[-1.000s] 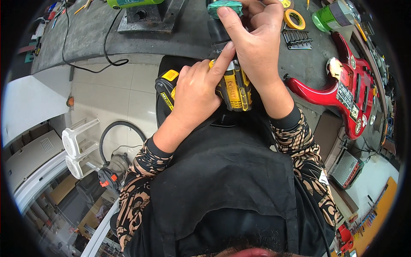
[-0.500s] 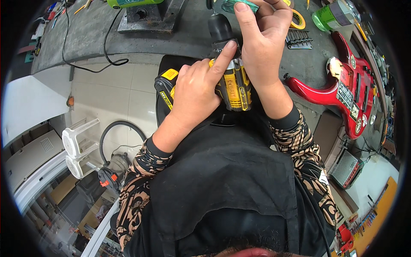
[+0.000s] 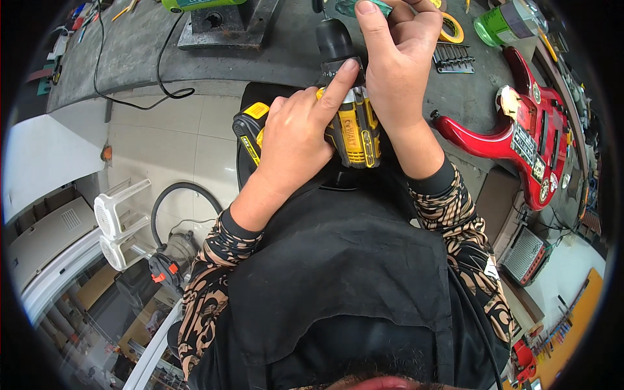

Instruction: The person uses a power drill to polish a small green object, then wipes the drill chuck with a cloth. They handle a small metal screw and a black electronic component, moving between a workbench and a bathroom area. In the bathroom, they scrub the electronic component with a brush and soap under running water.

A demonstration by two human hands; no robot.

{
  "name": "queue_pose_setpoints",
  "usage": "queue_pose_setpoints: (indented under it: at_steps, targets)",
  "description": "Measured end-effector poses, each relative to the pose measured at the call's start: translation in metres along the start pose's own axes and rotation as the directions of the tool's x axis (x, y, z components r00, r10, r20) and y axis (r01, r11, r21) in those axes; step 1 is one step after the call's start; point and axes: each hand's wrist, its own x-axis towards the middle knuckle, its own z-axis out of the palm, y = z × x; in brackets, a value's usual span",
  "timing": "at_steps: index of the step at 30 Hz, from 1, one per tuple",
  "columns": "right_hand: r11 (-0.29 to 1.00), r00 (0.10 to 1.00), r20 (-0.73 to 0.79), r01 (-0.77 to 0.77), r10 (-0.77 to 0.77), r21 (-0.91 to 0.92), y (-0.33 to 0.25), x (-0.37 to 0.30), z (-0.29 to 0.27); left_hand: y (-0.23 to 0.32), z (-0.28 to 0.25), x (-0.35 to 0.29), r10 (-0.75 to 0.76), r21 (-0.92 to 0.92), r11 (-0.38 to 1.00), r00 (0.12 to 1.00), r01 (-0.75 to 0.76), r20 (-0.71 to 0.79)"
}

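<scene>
Head view: the left hand (image 3: 302, 127) is clamped around the handle of a yellow-and-black cordless drill (image 3: 356, 130), its index finger stretched along the body toward the black chuck (image 3: 333, 39). The battery (image 3: 250, 133) sticks out to the left of that hand. The drill sits just off the near edge of the grey tabletop (image 3: 279, 62), chuck pointing to the far side. The right hand (image 3: 403, 71), just beside the chuck, pinches a green piece (image 3: 348, 8) between thumb and fingers; it lies near the small dark bit at the chuck's tip, and whether they touch I cannot tell.

To the right on the tabletop lie a glossy red guitar body (image 3: 530, 143), a row of sockets in a holder (image 3: 454, 60), a yellow tape roll (image 3: 459, 29) and a clear bottle with a green label (image 3: 507, 25). At the far left stands a dark metal base (image 3: 224, 31) under a green machine (image 3: 201, 4). White stools (image 3: 107, 218) and a vacuum cleaner (image 3: 179, 250) stand on the floor at near left.
</scene>
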Motion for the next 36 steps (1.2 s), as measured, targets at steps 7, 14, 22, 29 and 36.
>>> queue_pose_setpoints:
  at_steps: [7,14,22,29,36]
  targets:
    - [1.0,1.0,0.019,0.0,0.0,0.02,0.001,0.0,0.0,-0.002,0.002,-0.001,0.004,-0.019,1.0,1.0,-0.004,-0.014]
    - [1.0,1.0,0.022,-0.009,0.008,0.004,-0.001,0.0,0.001,-0.002,0.003,-0.002,0.0,-0.026,1.0,1.0,0.0,-0.018]
    - [1.0,0.999,0.034,-0.006,0.007,-0.021,-0.001,0.0,0.0,-0.003,0.005,-0.003,0.011,-0.015,1.0,1.0,-0.012,-0.029]
    - [1.0,0.999,0.043,-0.005,0.005,0.005,-0.001,0.0,0.0,-0.003,0.009,-0.004,0.034,0.006,0.999,0.997,-0.033,-0.064]
    - [0.999,0.997,0.072,0.004,-0.007,0.042,0.001,0.001,-0.002,-0.002,0.01,-0.004,0.037,0.018,0.999,0.997,-0.035,-0.069]
